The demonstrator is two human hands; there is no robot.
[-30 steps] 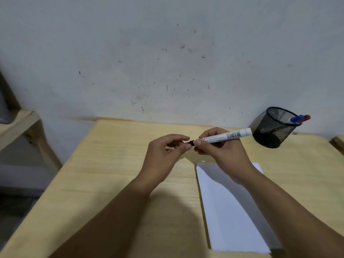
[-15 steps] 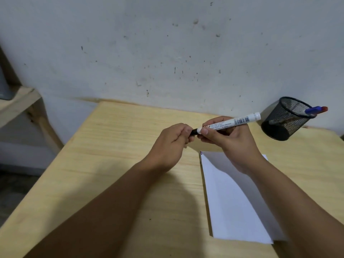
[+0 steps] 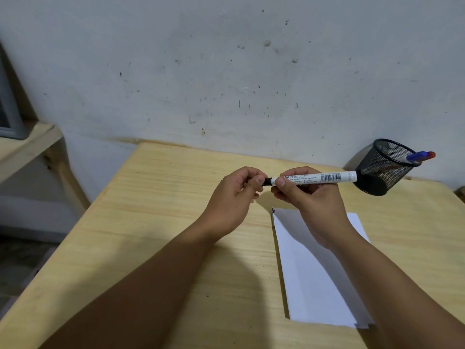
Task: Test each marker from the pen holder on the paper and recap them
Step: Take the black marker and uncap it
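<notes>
My right hand (image 3: 312, 200) grips a white marker (image 3: 324, 178) by its barrel and holds it level above the table. My left hand (image 3: 234, 197) is closed around the marker's black cap (image 3: 267, 181) at the left end. The cap sits against the barrel; most of it is hidden in my fingers. A white sheet of paper (image 3: 314, 278) lies on the table under my right forearm. At the back right stands a black mesh pen holder (image 3: 382, 170), tilted in this wide view, with a blue marker (image 3: 417, 156) sticking out of it.
The wooden table (image 3: 156, 222) stands against a stained white wall (image 3: 226, 71). A lower wooden shelf (image 3: 25, 147) with a grey object is at the left, with a gap to the floor between it and the table.
My left hand has closed over the black cap end of the marker, its fingers curled tighter. The camera has tilted, so everything sits lower in the frame.
</notes>
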